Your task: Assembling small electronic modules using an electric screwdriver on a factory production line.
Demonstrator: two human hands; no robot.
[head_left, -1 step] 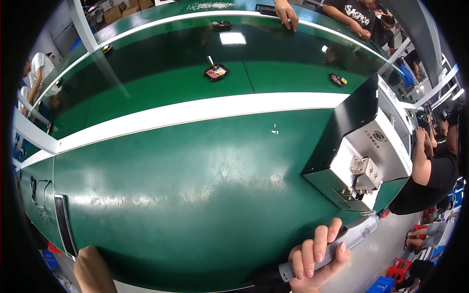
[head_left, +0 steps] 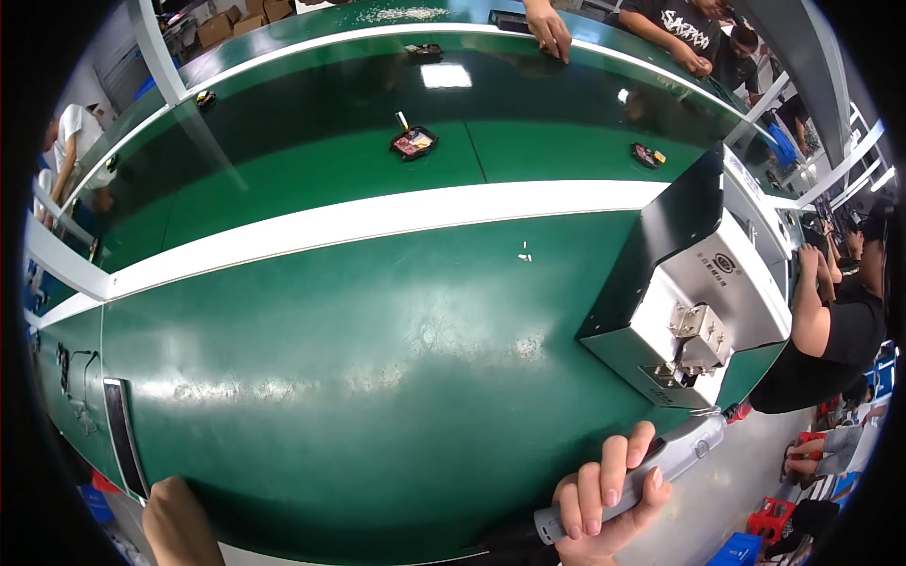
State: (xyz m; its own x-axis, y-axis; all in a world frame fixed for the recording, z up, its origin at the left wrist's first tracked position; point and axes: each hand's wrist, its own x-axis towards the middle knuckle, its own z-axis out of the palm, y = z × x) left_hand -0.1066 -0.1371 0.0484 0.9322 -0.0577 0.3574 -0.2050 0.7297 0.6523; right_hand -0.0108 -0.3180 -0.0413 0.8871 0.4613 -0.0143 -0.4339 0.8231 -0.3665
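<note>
My right hand (head_left: 604,491) is wrapped round a grey electric screwdriver (head_left: 675,453) at the lower right. The tool slants up to the right, its wired end close to the near foot of a black and white screw feeder (head_left: 746,274). Metal brackets and small screws show on the feeder's front. At the table's near left edge rests my left hand (head_left: 175,505), its back and wrist showing and its fingers hidden. Beside it lies a long dark strip with a pale edge (head_left: 123,434).
Small white bits (head_left: 525,255) lie on the green tabletop (head_left: 359,330). Beyond a white rail (head_left: 396,203), black trays of parts (head_left: 413,141) sit on a dark green belt. Co-workers' hands (head_left: 547,33) are across it; another person (head_left: 802,349) sits at right.
The view has shifted very slightly, so the table and feeder sit a little further left. My right hand keeps its grip on the screwdriver; my left hand stays at the edge.
</note>
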